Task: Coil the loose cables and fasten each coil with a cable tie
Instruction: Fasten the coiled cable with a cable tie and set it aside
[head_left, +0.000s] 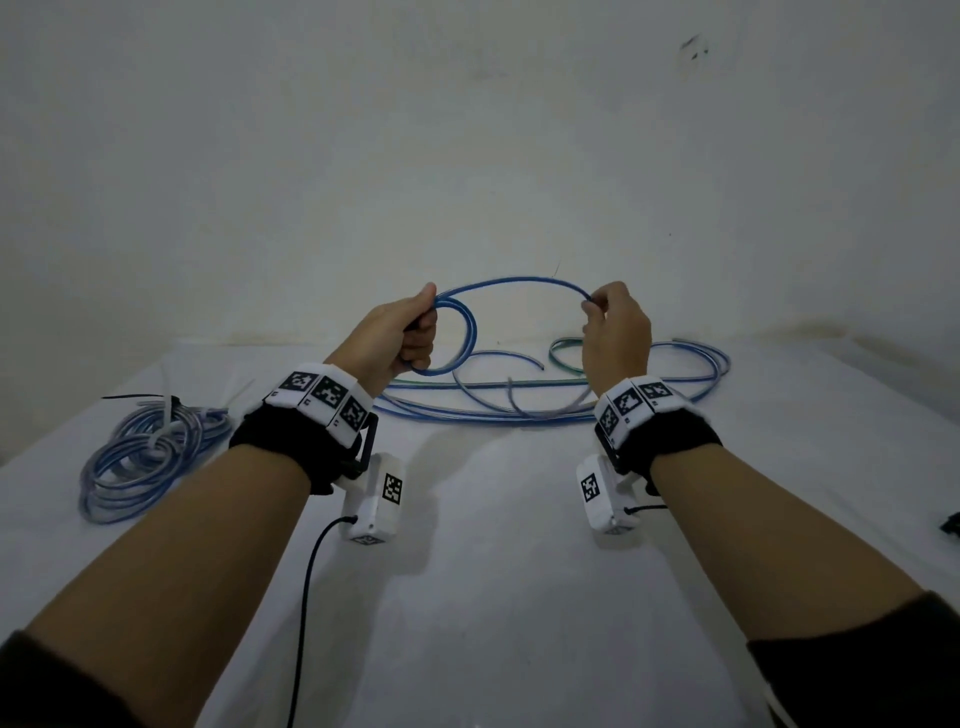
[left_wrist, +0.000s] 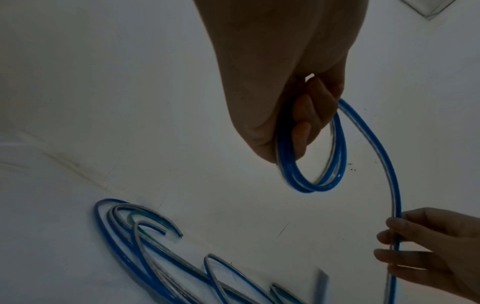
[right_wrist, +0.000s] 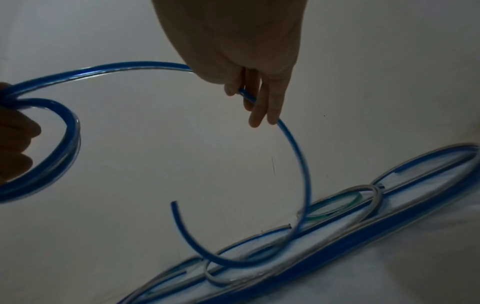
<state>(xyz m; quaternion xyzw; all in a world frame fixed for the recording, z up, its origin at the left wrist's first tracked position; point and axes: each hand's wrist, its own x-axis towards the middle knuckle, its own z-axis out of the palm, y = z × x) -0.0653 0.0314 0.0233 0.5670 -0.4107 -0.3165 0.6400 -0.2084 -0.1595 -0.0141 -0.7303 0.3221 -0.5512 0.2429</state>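
Head view: left hand (head_left: 402, 338) grips a small coil (head_left: 452, 338) of blue cable (head_left: 519, 285), right hand (head_left: 615, 332) pinches the slack; next loop needs feeding across.

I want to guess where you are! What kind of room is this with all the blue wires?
Probably a plain indoor work spot, hard to say more. A bare whitish wall stands behind a table under a white cloth, with loose cables and a tied coil on it.
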